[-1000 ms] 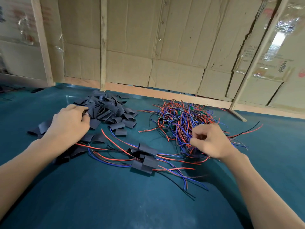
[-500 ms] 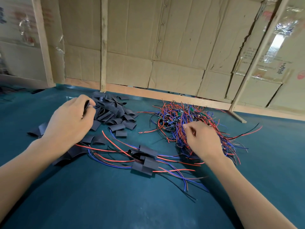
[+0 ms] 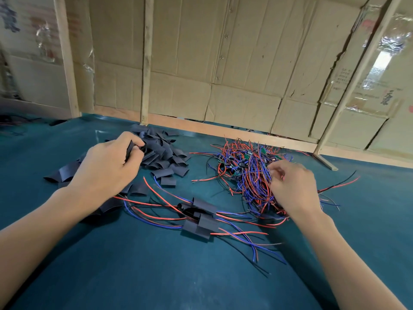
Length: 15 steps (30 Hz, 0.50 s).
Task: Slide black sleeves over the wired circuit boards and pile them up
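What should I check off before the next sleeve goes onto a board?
1. Left hand pinches one black sleeve from the sleeve pile: ok.
2. Right hand has fingers in the wire tangle: ok.
3. One board separated from the tangle: not ok.
4. Sleeve mouth open: cannot tell.
5. Finished pile lies apart from both stocks, on the green table: ok.
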Available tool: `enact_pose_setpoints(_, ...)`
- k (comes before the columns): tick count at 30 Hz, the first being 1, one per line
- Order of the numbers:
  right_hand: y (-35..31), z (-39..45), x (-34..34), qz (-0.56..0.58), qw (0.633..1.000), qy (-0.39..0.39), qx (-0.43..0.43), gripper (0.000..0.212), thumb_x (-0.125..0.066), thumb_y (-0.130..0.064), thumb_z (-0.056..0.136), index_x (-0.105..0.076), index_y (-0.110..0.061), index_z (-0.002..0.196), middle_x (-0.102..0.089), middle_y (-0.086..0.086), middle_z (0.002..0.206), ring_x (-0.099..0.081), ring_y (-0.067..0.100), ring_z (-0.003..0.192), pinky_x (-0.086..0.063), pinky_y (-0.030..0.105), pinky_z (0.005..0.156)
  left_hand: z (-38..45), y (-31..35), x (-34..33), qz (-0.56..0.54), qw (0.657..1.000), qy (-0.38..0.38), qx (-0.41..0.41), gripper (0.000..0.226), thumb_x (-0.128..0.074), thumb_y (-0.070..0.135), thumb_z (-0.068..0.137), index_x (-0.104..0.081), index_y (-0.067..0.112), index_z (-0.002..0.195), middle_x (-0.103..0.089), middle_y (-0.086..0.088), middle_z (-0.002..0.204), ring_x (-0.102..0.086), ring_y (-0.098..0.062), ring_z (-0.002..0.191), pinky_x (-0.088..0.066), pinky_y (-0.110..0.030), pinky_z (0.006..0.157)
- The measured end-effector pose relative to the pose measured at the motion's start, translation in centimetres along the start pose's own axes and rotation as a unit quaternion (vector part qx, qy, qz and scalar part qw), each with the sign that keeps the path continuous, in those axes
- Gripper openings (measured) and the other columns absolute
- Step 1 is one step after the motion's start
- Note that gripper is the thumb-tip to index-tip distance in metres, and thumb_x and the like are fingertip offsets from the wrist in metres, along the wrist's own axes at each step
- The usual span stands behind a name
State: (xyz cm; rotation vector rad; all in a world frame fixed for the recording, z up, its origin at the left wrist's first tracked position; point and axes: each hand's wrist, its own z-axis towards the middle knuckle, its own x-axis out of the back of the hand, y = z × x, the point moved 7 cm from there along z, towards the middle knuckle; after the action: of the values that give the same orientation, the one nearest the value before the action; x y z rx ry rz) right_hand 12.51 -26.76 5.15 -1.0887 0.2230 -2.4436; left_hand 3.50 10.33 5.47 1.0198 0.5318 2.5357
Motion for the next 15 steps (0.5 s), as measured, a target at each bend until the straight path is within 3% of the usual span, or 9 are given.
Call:
enact_pose_setpoints(5,0.4,0.0,-0.9,0.067,0.997,-0.040,-0.023,0.029,-0.060,-0.003,0.089,-0.071,-0.018,0.111,-0.064,-0.015,0.077,-0.062,0.014,0.077,-0.045,0.025,0.077,-0.3,0.5,-0.8,-0.050,0.998,-0.025,-0.036,0.025,-0.042,0.014,0.094,-0.062,0.021,0.108,-0.068,0.006,0.088,-0.065,-0.021,0.078,-0.053,-0.043,0.079)
enact_pose_setpoints(8,0.5,-0.5,0.4,0.186,0.980,0.044,-0.045,0.028,-0.063,-0.007,0.092,-0.067,-0.031,0.106,-0.068,-0.017,0.086,-0.064,-0.001,0.081,-0.046,0.009,0.077,-0.2,0.9,-0.7,-0.035,0.996,-0.021,-0.075,0.029,-0.043,0.005,0.093,-0.061,0.019,0.111,-0.064,0.009,0.086,-0.057,-0.007,0.079,-0.045,-0.023,0.076)
enact_pose_setpoints(10,-0.1,-0.6,1.3,0.237,0.967,0.084,-0.030,0.029,-0.065,-0.011,0.093,-0.063,-0.038,0.103,-0.070,-0.014,0.088,-0.067,0.001,0.085,-0.044,0.004,0.075,-0.2,1.3,-0.5,-0.033,0.994,-0.014,-0.103,0.031,-0.042,0.000,0.093,-0.065,0.013,0.109,-0.061,0.005,0.088,-0.053,-0.007,0.079,-0.042,-0.019,0.076)
enact_pose_setpoints(13,-1.7,-0.9,2.2,0.261,0.959,0.112,0.015,0.026,-0.062,-0.014,0.096,-0.059,-0.039,0.103,-0.072,-0.007,0.087,-0.071,0.008,0.085,-0.049,0.016,0.076,-0.6,2.5,-0.4,-0.023,0.990,-0.018,-0.135,0.033,-0.039,0.008,0.091,-0.069,0.010,0.105,-0.059,0.004,0.092,-0.054,-0.007,0.078,-0.049,-0.031,0.074)
enact_pose_setpoints(15,-2.6,-0.9,3.1,0.307,0.941,0.138,0.027,0.023,-0.059,-0.015,0.098,-0.058,-0.037,0.102,-0.073,-0.004,0.084,-0.073,0.011,0.084,-0.053,0.026,0.077,-0.9,3.4,-0.5,-0.023,0.989,-0.022,-0.145,0.035,-0.038,0.016,0.091,-0.069,0.012,0.106,-0.057,0.006,0.094,-0.055,-0.003,0.075,-0.047,-0.027,0.068)
